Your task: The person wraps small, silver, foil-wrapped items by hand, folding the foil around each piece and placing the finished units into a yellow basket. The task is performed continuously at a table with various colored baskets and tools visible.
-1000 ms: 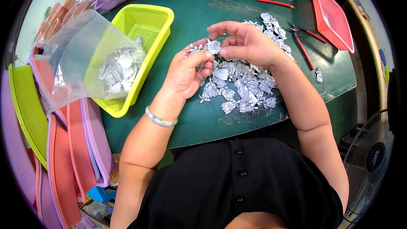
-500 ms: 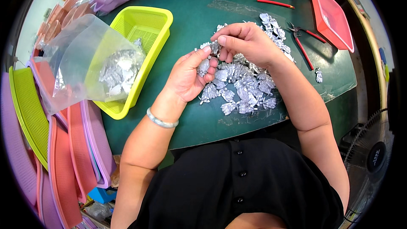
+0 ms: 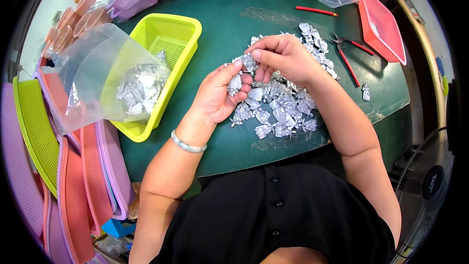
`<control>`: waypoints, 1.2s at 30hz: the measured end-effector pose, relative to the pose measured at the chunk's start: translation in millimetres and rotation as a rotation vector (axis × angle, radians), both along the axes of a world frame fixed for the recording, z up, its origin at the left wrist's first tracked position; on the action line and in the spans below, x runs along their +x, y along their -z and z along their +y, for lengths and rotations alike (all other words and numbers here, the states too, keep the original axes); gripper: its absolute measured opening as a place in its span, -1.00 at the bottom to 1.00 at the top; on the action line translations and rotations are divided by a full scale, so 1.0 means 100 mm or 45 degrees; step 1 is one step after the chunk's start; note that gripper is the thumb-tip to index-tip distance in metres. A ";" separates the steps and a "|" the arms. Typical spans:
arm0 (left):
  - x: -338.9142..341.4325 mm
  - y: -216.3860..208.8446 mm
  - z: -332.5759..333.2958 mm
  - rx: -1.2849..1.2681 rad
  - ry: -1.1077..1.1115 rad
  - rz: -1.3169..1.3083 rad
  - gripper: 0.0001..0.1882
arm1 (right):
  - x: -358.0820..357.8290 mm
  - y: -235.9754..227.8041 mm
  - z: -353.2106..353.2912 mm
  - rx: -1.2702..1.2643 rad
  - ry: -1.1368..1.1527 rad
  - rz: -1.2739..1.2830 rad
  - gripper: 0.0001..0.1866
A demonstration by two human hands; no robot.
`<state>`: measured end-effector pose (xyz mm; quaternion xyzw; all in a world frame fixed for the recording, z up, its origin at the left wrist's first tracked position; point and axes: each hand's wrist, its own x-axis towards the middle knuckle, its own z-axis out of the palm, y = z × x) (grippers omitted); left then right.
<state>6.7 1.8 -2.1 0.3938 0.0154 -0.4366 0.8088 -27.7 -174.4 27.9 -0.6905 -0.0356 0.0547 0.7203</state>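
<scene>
Both hands meet over a heap of small, rough silvery castings on the green tabletop. My left hand, with a pale bangle at the wrist, is closed palm-up around a silvery casting. Between its thumb and my right hand is another silvery casting. The right thumb and index finger pinch that piece at its right end; the other right fingers curl beneath. A clear plastic bag with more silvery castings inside rests in the yellow-green basket on the left.
Red-handled cutting pliers, a red pen and a single silvery piece lie right of the heap. A pink tray stands at the far right. Stacked baskets crowd the left; a fan stands lower right.
The whole view has shifted slightly, so the table's things appear a little lower. Both hands still hold the castings, with the upper casting now more exposed between them.
</scene>
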 end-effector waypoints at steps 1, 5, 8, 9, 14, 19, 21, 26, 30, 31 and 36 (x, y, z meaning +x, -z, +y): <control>0.00 0.00 0.01 -0.003 0.015 -0.007 -0.82 | 0.00 -0.01 0.00 0.002 -0.002 -0.001 -0.83; -0.01 -0.03 0.00 0.006 -0.014 -0.004 -0.83 | 0.00 0.00 -0.04 0.015 -0.089 -0.080 -0.84; -0.03 -0.03 -0.02 0.007 -0.164 -0.071 -0.85 | 0.03 0.09 -0.04 0.093 -0.201 -0.360 -0.78; -0.03 -0.02 -0.02 0.003 -0.222 -0.109 -0.85 | 0.03 0.09 -0.04 0.076 -0.190 -0.304 -0.75; -0.03 -0.04 -0.01 0.119 -0.437 -0.449 -0.81 | 0.01 0.07 0.00 0.148 -0.110 -0.191 -0.55; -0.06 -0.07 -0.03 0.165 -0.478 -0.569 -0.79 | 0.01 0.04 -0.01 0.176 -0.158 -0.102 -0.54; -0.07 -0.07 -0.03 0.181 -0.478 -0.601 -0.79 | 0.01 0.03 -0.01 0.177 -0.154 -0.081 -0.55; -0.09 -0.09 -0.02 0.210 -0.475 -0.655 -0.78 | 0.01 0.03 0.00 0.196 -0.139 -0.028 -0.55; -0.08 -0.08 -0.03 0.192 -0.462 -0.622 -0.79 | 0.01 0.01 0.01 0.187 -0.100 -0.020 -0.56; -0.08 -0.08 -0.01 0.195 -0.459 -0.566 -0.79 | 0.02 0.03 0.00 0.163 -0.076 -0.020 -0.57; 0.02 -0.01 0.04 0.128 -0.404 -0.211 -0.81 | 0.48 -0.08 -0.29 -0.181 0.161 -0.102 -0.60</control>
